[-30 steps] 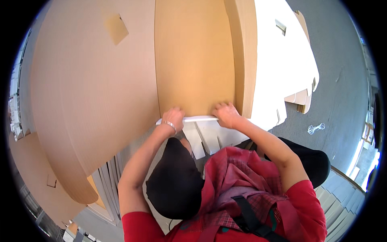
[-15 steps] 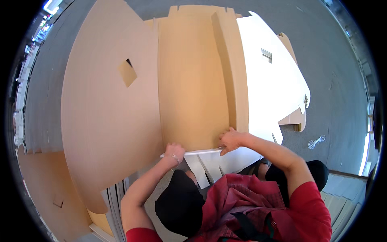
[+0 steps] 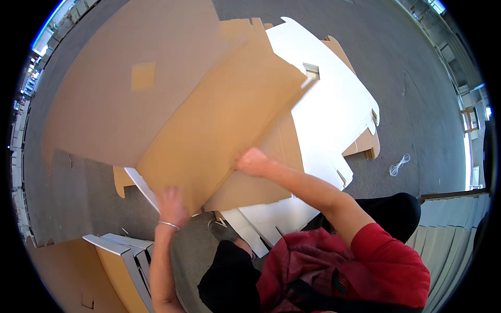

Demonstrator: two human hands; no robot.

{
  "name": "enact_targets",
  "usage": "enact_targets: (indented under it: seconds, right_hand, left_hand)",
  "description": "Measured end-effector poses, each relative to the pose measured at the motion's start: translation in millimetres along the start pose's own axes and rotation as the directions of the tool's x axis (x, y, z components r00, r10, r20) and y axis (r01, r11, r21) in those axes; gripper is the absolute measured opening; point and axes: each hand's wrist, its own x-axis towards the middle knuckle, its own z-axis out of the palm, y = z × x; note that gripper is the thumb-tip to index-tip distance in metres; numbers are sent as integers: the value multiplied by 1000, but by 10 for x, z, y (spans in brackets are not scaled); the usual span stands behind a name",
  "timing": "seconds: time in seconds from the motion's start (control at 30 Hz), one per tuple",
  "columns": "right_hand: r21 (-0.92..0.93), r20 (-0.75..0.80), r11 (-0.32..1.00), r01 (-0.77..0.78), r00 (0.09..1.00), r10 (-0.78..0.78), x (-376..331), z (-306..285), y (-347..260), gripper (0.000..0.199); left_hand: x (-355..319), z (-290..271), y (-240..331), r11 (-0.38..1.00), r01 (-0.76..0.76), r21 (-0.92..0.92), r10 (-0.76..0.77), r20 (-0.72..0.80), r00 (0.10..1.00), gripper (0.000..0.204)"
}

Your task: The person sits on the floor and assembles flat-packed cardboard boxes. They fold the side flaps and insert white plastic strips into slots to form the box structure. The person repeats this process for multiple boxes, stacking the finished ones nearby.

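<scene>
A large cardboard box blank, brown inside with white edges, lies slanted across the pile, its far end toward the upper right. Its wide left panel has a square cutout showing a lighter patch. On the near end of the blank is my left hand, smeared by motion, its fingers bent over the edge. My right hand is closed on the right-hand fold, knuckles up. What lies under both palms is hidden.
Below the blank are stacked white sheets and brown cardboard. Folded white-edged boxes stand at the near left, beside a brown panel. White string lies on the grey floor to the right. More pale stacked cardboard is at the near right.
The box blank has turned clockwise and shifted left, off its lined-up place on the pile. My left hand has moved left; my right hand has moved left and farther away.
</scene>
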Motion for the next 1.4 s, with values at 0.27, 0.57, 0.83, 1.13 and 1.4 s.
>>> enact_targets:
  seconds: [0.27, 0.57, 0.83, 1.13, 1.4]
  right_hand:
    - [518, 77, 835, -185, 983, 169, 139, -683, -1213, 25]
    - [267, -133, 527, -807, 511, 849, -810, -471, 802, 43]
    - [274, 273, 635, -722, 692, 669, -255, -311, 861, 50]
    - [137, 444, 849, -510, 798, 407, 158, -623, 870, 35]
    - [225, 416, 801, -555, 798, 436, 441, -538, 947, 40]
  left_hand:
    - [-126, 500, -54, 976, 66, 209, -50, -81, 996, 16]
    - [-586, 502, 307, 953, 152, 261, -158, 2, 987, 55]
    - [-918, 918, 1219, 975, -209, -77, 202, -85, 976, 54]
    - [-998, 671, 967, 939, -225, -261, 120, -365, 923, 41]
    - [-1114, 854, 720, 994, -43, -98, 21, -219, 975, 47]
